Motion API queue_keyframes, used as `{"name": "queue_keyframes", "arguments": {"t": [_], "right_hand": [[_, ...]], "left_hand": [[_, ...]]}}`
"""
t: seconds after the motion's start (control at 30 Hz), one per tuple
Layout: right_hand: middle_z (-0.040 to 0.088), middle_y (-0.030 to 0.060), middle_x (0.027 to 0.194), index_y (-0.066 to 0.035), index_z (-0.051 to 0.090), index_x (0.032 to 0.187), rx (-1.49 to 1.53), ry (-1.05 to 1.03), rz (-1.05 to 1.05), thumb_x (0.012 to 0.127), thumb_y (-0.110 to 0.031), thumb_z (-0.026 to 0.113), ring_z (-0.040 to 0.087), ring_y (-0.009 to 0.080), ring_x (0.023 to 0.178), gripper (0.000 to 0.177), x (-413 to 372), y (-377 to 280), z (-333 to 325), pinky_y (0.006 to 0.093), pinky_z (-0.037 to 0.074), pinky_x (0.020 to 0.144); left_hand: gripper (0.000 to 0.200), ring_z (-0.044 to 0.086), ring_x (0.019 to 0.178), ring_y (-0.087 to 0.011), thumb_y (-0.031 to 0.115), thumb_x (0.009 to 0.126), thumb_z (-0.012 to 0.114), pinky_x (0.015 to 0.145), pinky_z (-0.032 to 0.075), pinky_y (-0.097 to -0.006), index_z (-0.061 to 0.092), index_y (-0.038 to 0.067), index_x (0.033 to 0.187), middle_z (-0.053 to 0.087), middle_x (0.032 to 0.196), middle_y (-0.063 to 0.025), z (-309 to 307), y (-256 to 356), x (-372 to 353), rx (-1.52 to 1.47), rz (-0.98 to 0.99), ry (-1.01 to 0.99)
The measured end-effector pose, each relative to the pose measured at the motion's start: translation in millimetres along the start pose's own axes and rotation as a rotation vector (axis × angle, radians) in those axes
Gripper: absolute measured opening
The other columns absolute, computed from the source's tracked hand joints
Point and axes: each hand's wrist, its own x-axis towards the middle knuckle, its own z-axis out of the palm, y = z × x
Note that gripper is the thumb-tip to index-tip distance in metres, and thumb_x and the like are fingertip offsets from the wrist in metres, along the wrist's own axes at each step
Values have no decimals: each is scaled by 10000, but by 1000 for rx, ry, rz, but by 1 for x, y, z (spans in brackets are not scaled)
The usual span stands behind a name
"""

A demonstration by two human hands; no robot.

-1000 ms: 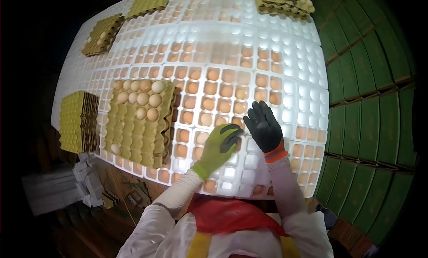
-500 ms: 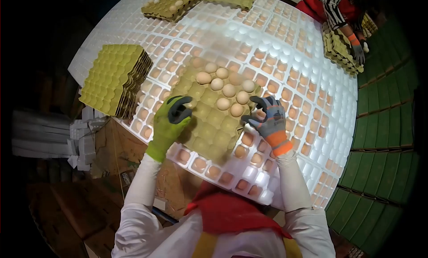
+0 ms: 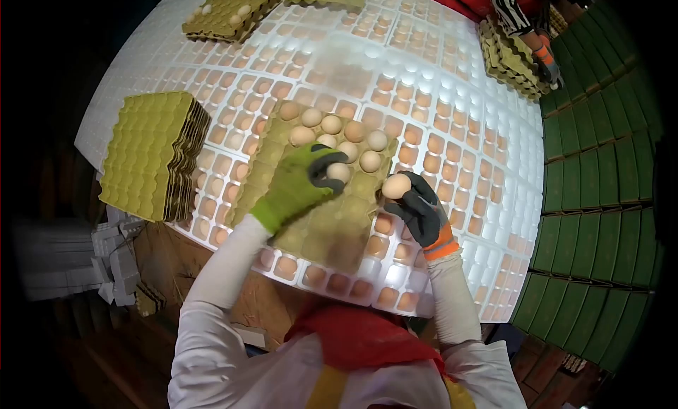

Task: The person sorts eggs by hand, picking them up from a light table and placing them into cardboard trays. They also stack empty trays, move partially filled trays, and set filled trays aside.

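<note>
My left hand [image 3: 300, 182], in a green glove with dark fingertips, is curled around an egg [image 3: 338, 173] over the yellowish pulp egg tray [image 3: 272, 229]. In my right hand [image 3: 421, 210], gloved in grey with an orange cuff, another egg [image 3: 396, 187] is pinched just off the tray's right edge. Several brown and pale eggs sit in the far cups, among them a brown egg [image 3: 354, 131] and a whitish egg [image 3: 377, 140]. The tray's near cups hold no eggs. It rests on white plastic packs [image 3: 337, 285] filled with eggs.
A tall stack of pulp trays [image 3: 145, 155] stands at the left. Farther back is another tray stack [image 3: 229, 13] with a few eggs. Across the table, a person's gloved hand [image 3: 549, 63] is beside more trays [image 3: 510, 59]. Green cartons [image 3: 600, 243] line the right side.
My left hand has moved right and closed around an egg in the tray. My right hand, previously over the tray's right edge, now holds an egg just outside it. The view has shifted.
</note>
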Motion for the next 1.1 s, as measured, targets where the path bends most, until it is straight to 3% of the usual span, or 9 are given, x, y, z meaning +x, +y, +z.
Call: {"name": "queue_keyframes", "arguments": {"t": [0.13,0.27,0.33,0.37,0.47,0.67,0.77,1.03,1.1], "right_hand": [[594,143,1372,7,532,1425,-661,-121,-371,927,16,700,614,265,1241,525,-3,-9,1,404,541,1033],[612,123,1338,-29,605,1342,133,32,41,893,-91,778,636,248,1168,485,2,-12,16,388,550,973],[624,109,1303,-35,630,1293,259,60,256,874,-162,807,652,233,1100,472,28,-3,2,368,556,928],[650,77,1162,-45,640,1237,-474,86,-203,844,-274,824,640,192,967,491,48,10,7,322,546,858],[663,131,1153,-85,643,1241,-1433,172,-202,789,-286,843,652,252,1069,533,61,-26,43,320,519,942],[681,114,1122,-45,589,1285,-170,70,32,898,-200,729,692,204,925,440,56,13,-4,309,568,759],[587,157,1420,10,440,1451,145,-64,35,1008,-149,531,636,215,1196,480,37,-10,-7,296,526,956],[547,159,1475,-36,353,1532,360,-206,-38,1015,-97,497,604,203,1247,540,28,-20,-3,291,519,936],[563,158,1452,-48,366,1529,402,-220,-58,1006,-88,523,619,187,1197,547,28,-12,-7,284,522,900]], "left_hand": [[301,643,947,-196,154,876,741,821,548,-350,654,58,1148,637,1072,-33,-15,-7,3,-936,-339,73],[360,629,1031,-293,181,775,758,847,515,-406,667,84,1110,650,1092,-103,-4,1,39,573,228,25],[371,636,1035,-308,199,775,775,842,517,-434,663,82,1109,641,1123,-108,11,0,56,771,176,-92],[377,640,1037,-316,208,776,784,840,518,-448,661,81,1108,637,1138,-110,18,-3,63,869,149,-151],[376,646,1019,-287,219,805,788,808,523,-430,666,86,1134,649,1155,-91,12,-6,61,795,109,-153],[392,657,993,-222,224,968,601,810,535,-323,602,62,1325,646,1168,-56,-31,-6,17,-525,-276,9],[488,648,1008,-175,224,991,581,790,532,-266,509,70,1449,639,1204,-34,-42,-6,11,-1018,-368,33],[423,597,1070,-248,101,801,761,860,502,-394,705,153,1217,586,1223,-47,-30,-8,49,772,161,-8],[327,644,1000,-313,231,861,719,801,535,-437,645,81,1141,649,1109,-107,-16,7,58,822,56,-22]]}}
